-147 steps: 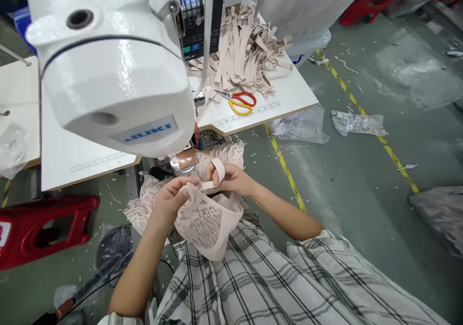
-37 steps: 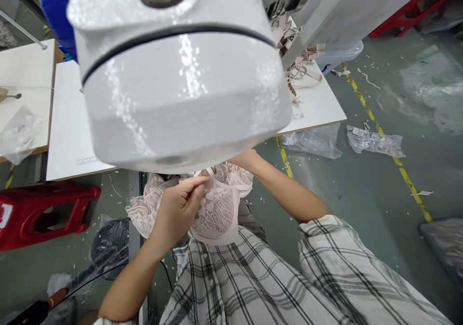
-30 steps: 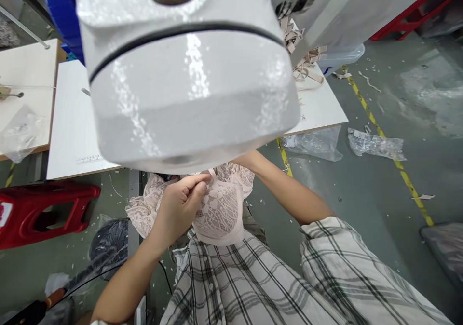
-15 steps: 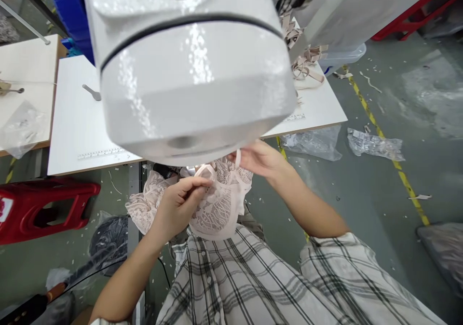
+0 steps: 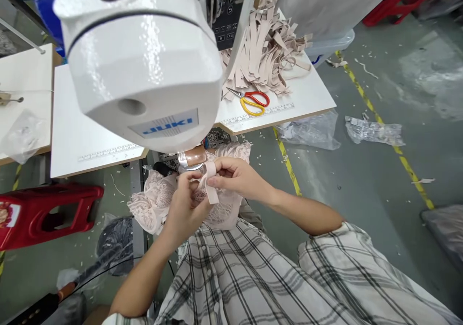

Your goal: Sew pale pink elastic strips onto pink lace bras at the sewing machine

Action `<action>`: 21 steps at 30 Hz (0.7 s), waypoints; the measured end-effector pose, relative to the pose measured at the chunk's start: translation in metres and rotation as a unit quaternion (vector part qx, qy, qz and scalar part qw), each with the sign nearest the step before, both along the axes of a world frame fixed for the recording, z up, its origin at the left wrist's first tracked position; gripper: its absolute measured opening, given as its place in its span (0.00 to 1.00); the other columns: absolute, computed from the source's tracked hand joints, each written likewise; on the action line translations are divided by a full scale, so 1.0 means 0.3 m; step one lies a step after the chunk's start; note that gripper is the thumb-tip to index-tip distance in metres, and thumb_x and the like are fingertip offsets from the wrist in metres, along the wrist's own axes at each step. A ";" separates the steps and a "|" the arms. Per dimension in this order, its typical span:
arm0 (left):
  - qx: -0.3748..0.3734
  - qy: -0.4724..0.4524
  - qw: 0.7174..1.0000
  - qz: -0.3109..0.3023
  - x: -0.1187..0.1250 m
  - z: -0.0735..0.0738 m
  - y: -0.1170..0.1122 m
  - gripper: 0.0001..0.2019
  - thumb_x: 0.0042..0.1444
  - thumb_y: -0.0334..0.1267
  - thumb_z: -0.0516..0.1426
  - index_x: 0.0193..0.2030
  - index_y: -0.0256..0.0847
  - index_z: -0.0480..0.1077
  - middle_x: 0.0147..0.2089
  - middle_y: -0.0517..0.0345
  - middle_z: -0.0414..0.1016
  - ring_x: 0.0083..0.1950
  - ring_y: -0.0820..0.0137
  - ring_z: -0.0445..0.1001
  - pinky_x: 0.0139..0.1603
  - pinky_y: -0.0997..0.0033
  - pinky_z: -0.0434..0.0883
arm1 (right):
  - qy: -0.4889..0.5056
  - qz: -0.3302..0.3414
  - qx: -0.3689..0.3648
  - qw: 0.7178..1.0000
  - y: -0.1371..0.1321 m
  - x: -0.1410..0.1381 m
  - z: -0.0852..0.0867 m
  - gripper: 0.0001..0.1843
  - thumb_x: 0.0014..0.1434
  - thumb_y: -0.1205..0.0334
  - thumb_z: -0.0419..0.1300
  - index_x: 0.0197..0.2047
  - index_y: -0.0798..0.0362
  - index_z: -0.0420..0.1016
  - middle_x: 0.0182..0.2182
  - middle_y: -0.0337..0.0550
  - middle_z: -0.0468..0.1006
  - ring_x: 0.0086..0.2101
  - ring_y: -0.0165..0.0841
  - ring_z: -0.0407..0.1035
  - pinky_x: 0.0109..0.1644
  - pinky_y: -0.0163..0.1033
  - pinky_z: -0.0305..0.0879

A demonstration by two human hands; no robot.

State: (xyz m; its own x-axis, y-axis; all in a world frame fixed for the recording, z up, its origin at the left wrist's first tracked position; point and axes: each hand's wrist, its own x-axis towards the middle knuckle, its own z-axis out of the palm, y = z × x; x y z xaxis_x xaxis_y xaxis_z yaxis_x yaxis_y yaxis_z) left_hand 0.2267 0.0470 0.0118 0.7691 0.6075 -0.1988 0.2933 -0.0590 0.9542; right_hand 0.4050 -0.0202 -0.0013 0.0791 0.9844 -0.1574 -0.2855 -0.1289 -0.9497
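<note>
A pale pink lace bra hangs over my lap in front of the sewing machine, with more of its lace bunched to the left. My right hand is closed in a pinch on a pale pink strap, which loops up and has a loose end pointing down. Close beside it, my left hand is closed on the bra's upper edge, by the strap. Its fingertips are partly hidden, so the exact grip is unclear. Both hands are just below the machine's head.
On the white table at right lie a heap of beige strips and red-and-yellow scissors. A red stool stands at left. Plastic bags lie on the floor beyond the table edge.
My right hand has moved left and toward me, bringing the strap close to my left hand. The view has shifted, so the scissors and strip heap now show beside the machine.
</note>
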 end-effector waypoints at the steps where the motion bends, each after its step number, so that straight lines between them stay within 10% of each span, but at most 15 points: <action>1: 0.006 0.005 1.000 0.000 0.008 -0.007 -0.011 0.10 0.63 0.42 0.58 0.48 0.43 0.64 0.37 0.58 0.71 0.35 0.70 0.70 0.32 0.74 0.66 | 0.034 0.000 -0.008 0.999 0.005 -0.008 -0.008 0.12 0.57 0.53 0.68 0.37 0.52 0.76 0.29 0.37 0.77 0.29 0.28 0.71 0.35 0.35 0.69; 7: 0.175 0.024 0.978 0.115 0.021 -0.072 -0.021 0.07 0.65 0.42 0.55 0.43 0.41 0.66 0.27 0.66 0.64 0.24 0.76 0.61 0.25 0.76 0.59 | 0.035 -0.023 -0.025 0.999 0.053 0.012 -0.005 0.14 0.54 0.52 0.70 0.36 0.52 0.73 0.31 0.38 0.78 0.31 0.28 0.72 0.35 0.34 0.69; 11: 0.301 -0.013 0.953 0.017 0.013 -0.082 0.041 0.16 0.66 0.36 0.53 0.60 0.43 0.67 0.29 0.64 0.74 0.24 0.76 0.68 0.28 0.77 0.64 | -0.015 -0.076 0.012 0.997 0.099 0.060 -0.017 0.15 0.57 0.51 0.67 0.42 0.51 0.75 0.38 0.40 0.78 0.36 0.29 0.72 0.39 0.34 0.71; 21: 0.198 0.057 0.977 0.052 0.053 0.007 0.131 0.14 0.66 0.40 0.54 0.52 0.41 0.77 0.51 0.55 0.82 0.53 0.65 0.80 0.52 0.69 0.76 | -0.219 -0.104 0.069 0.968 0.256 0.141 -0.070 0.11 0.58 0.53 0.63 0.33 0.52 0.71 0.29 0.38 0.73 0.28 0.29 0.65 0.33 0.37 0.65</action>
State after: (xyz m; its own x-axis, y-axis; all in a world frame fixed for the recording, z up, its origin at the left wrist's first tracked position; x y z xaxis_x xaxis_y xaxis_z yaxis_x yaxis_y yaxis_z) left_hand 0.2426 0.0863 0.0139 0.6859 0.7276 -0.0123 0.4195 -0.3816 0.8236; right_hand 0.4474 0.0567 -0.0223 0.3076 0.9491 0.0673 0.1414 0.0243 -0.9897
